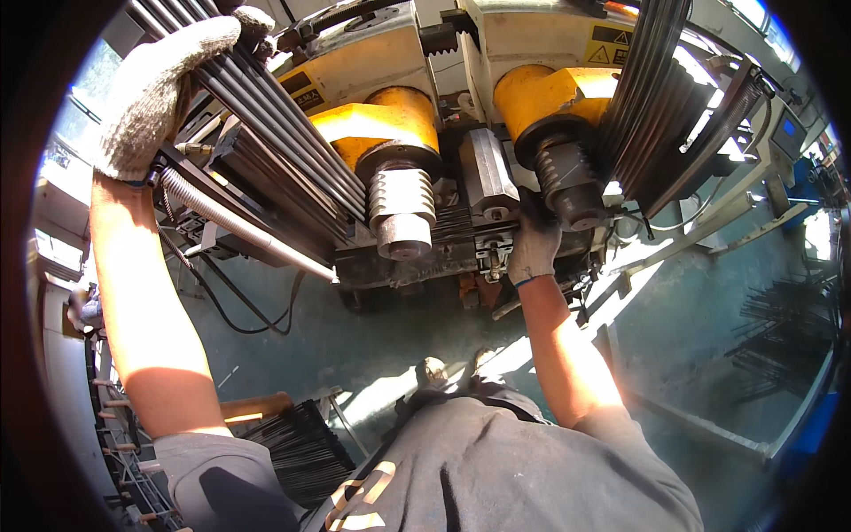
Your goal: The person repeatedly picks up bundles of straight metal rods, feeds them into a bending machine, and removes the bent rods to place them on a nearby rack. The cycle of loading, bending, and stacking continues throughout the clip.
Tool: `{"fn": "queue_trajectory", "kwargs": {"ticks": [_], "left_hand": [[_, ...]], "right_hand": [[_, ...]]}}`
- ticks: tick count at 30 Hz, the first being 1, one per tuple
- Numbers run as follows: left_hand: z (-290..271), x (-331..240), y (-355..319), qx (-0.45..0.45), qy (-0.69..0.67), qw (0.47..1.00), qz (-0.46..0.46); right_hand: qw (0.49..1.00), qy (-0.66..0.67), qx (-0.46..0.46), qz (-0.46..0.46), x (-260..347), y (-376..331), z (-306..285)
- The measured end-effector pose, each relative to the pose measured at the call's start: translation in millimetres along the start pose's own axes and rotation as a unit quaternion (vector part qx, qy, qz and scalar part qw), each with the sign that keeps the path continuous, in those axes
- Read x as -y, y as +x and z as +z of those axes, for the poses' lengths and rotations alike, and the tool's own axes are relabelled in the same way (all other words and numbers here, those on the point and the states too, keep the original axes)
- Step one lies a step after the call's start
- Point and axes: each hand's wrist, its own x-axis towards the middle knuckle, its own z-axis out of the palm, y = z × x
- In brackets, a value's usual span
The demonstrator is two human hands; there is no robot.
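Left hand [155,89], gloved, fingers clamped over bundle of black rods [284,133]. Right hand [534,244] fingers curled on machine's front edge [443,253] beside grooved roller [567,182].

Yellow rectangular warning labels [608,44] with black triangles sit on the cream machine housing at 1 o'clock. A black-and-yellow label [302,89] sits at 11 o'clock. A blue-lit screen [788,129] stands at 2 o'clock.
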Motion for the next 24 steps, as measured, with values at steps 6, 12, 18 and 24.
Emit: {"fn": "queue_trajectory", "kwargs": {"ticks": [6,12,18,24], "left_hand": [[3.6,6.9,8.0,0.006,-0.007,1.000,0.004],[1.3,0.0,3.1,-0.001,0.011,1.000,0.004],[38.0,-26.0,-36.4,-0.027,-0.066,0.995,0.074],[64.1,-35.2,-203.0,-0.178,-0.075,0.976,0.103]], "right_hand": [[1.000,-0.019,-0.020,-0.009,-4.7,4.4,-6.4],[0.996,0.052,-0.018,0.064,-0.8,1.2,-0.6],[0.969,0.148,-0.049,0.190,68.8,-11.5,-7.1],[0.975,0.055,-0.145,0.162,97.9,-120.9,-98.2]]}}
